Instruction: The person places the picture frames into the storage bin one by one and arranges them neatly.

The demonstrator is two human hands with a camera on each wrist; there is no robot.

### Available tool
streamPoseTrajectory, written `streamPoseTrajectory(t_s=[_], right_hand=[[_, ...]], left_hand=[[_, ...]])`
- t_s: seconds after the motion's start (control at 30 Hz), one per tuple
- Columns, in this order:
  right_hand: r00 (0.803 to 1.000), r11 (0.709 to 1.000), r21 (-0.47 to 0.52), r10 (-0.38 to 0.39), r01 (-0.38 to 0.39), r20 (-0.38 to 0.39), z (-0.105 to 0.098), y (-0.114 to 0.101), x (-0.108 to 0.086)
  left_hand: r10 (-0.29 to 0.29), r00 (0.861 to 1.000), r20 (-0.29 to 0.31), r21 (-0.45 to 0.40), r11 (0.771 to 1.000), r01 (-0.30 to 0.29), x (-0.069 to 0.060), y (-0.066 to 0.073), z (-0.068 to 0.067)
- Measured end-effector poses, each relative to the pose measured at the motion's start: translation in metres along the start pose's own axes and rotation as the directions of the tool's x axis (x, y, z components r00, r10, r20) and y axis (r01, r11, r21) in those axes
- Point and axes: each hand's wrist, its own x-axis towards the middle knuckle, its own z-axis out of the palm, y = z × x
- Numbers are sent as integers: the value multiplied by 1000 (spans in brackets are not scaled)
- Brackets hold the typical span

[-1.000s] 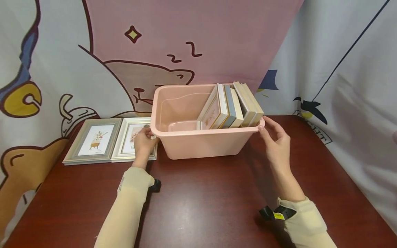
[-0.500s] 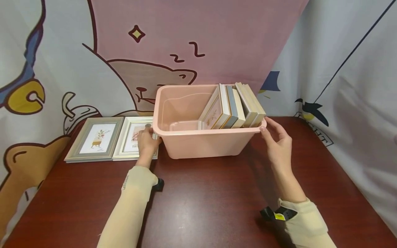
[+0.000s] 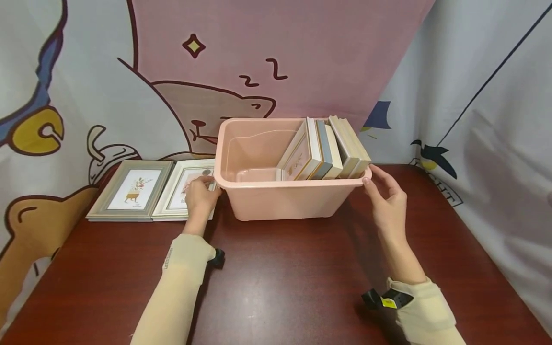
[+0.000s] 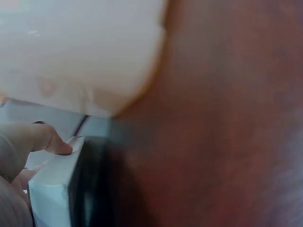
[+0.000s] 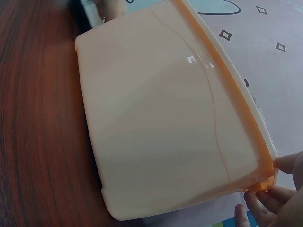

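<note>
My left hand (image 3: 200, 197) is at the right edge of a cream-white picture frame (image 3: 177, 201), just left of the pink plastic bin (image 3: 289, 199). The left wrist view shows the thumb against the side of the white frame (image 4: 52, 184), with a fingertip partly seen over its face. My right hand (image 3: 389, 206) pinches the bin's front right rim corner; its thumb and fingers (image 5: 286, 163) show there in the right wrist view. Several picture frames (image 3: 323, 151) stand on edge, leaning, in the right half of the bin. The fingers' undersides are hidden in the head view.
A grey-green picture frame (image 3: 133, 191) with a plant print lies flat against the white one's left side. The dark red wooden table (image 3: 276, 273) reaches back to a printed cloth (image 3: 327, 52) behind the bin. More cloth (image 3: 496, 120) hangs at the right.
The left hand and the two flat picture frames have shifted slightly to the left, away from the bin. The right hand stays at the bin's corner, and the bin looks still.
</note>
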Motion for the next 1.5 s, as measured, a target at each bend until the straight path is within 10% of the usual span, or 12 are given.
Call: streamPoseTrajectory(t_s=[0.73,1.13,1.5], right_hand=[[1000,1000,-21,14,-14,-7,-4,5,1],[1000,1000,-23,13,-13,-5,-3,4,2],[1000,999,-30,19,-19,2,-1,2,1]], left_hand=[[-55,980,190,-419,898,132,15,1,-100],[9,994,107,-189,982,11,18,-4,-130],[185,967,173,149,966,-211,-1,-9,-93]])
